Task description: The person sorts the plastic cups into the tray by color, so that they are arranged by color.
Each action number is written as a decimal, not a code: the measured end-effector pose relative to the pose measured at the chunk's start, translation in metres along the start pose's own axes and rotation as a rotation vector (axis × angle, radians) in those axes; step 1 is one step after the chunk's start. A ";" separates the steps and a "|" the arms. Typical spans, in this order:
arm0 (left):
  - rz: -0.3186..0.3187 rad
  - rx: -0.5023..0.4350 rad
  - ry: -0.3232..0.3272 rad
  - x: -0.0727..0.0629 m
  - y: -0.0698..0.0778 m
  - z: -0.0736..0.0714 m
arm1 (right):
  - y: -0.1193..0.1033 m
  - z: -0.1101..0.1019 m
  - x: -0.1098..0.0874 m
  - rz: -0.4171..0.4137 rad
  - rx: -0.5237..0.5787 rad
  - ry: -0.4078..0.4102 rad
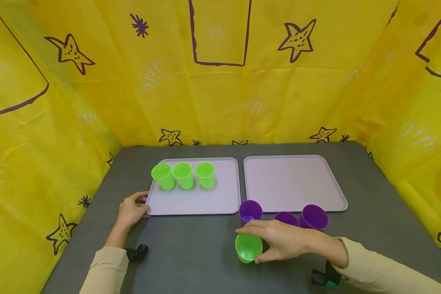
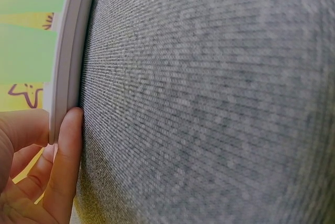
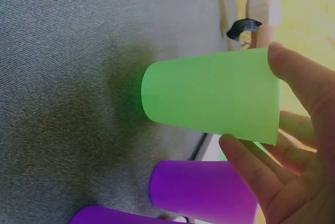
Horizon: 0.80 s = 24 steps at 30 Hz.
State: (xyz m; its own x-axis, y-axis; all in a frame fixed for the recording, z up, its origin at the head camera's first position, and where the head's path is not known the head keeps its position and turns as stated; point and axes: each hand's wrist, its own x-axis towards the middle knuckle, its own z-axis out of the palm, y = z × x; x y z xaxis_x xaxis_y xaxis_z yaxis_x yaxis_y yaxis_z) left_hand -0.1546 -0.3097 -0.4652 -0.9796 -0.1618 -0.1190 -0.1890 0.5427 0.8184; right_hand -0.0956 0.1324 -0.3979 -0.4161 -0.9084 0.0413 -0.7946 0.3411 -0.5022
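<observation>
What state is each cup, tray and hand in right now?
Three green cups: upright in a row on the left tray.
Fourth green cup: upright, held; unclear whether it touches the table.
Three purple cups: upright.
Left tray: flat, holding cups.
Right tray: lying flat.
Left hand: pinching the left tray's edge.
Right hand: gripping the fourth green cup near its rim.

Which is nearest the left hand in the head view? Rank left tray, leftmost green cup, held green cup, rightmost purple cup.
1. Left tray: left hand pinches its near left corner.
2. Leftmost green cup: standing on that tray.
3. Held green cup: to the right, in the right hand.
4. Rightmost purple cup: farthest right, near the right tray.
</observation>
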 end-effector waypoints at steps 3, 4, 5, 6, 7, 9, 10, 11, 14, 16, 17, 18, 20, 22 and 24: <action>-0.005 -0.002 -0.003 0.000 -0.001 0.000 | -0.002 -0.003 0.001 0.000 -0.009 -0.006; -0.005 -0.001 -0.004 0.000 -0.001 0.000 | -0.002 -0.004 0.001 -0.002 -0.011 -0.007; -0.004 0.000 -0.005 0.000 -0.001 0.000 | -0.003 -0.005 0.002 -0.006 -0.011 -0.006; -0.005 0.002 -0.005 0.000 0.000 0.000 | -0.004 -0.007 0.003 -0.012 -0.012 -0.003; -0.011 0.002 -0.003 0.001 0.000 0.000 | -0.004 -0.008 0.004 -0.020 -0.015 0.001; -0.011 0.004 -0.001 0.001 0.001 -0.001 | -0.005 -0.012 0.006 -0.042 -0.016 0.012; -0.009 0.004 -0.001 0.001 0.001 -0.001 | -0.006 -0.014 0.007 -0.050 -0.014 0.015; -0.008 0.004 0.000 0.001 0.001 -0.001 | -0.007 -0.016 0.008 -0.061 -0.014 0.020; -0.008 0.004 0.001 0.001 0.001 -0.001 | -0.009 -0.023 0.012 -0.072 0.002 0.019; -0.008 0.005 0.000 0.001 0.001 -0.001 | -0.012 -0.027 0.014 -0.065 0.019 0.011; -0.009 0.006 0.000 0.001 0.001 -0.001 | -0.013 -0.030 0.015 -0.062 0.025 0.008; -0.009 0.006 -0.001 0.001 0.001 -0.001 | -0.014 -0.032 0.016 -0.056 0.038 0.004; -0.009 0.008 0.000 0.001 0.001 -0.001 | -0.016 -0.037 0.019 -0.054 0.039 0.004; -0.011 0.008 0.000 0.001 0.001 -0.001 | -0.018 -0.041 0.022 -0.062 0.039 0.012; -0.012 0.011 -0.001 0.001 0.001 -0.001 | -0.018 -0.046 0.025 -0.081 0.026 0.029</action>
State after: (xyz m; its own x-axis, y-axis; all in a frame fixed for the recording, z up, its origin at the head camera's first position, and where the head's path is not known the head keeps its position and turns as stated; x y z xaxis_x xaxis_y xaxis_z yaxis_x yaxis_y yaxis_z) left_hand -0.1557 -0.3098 -0.4638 -0.9773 -0.1680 -0.1292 -0.2017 0.5501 0.8104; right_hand -0.1120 0.1147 -0.3477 -0.3642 -0.9251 0.1078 -0.8145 0.2602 -0.5185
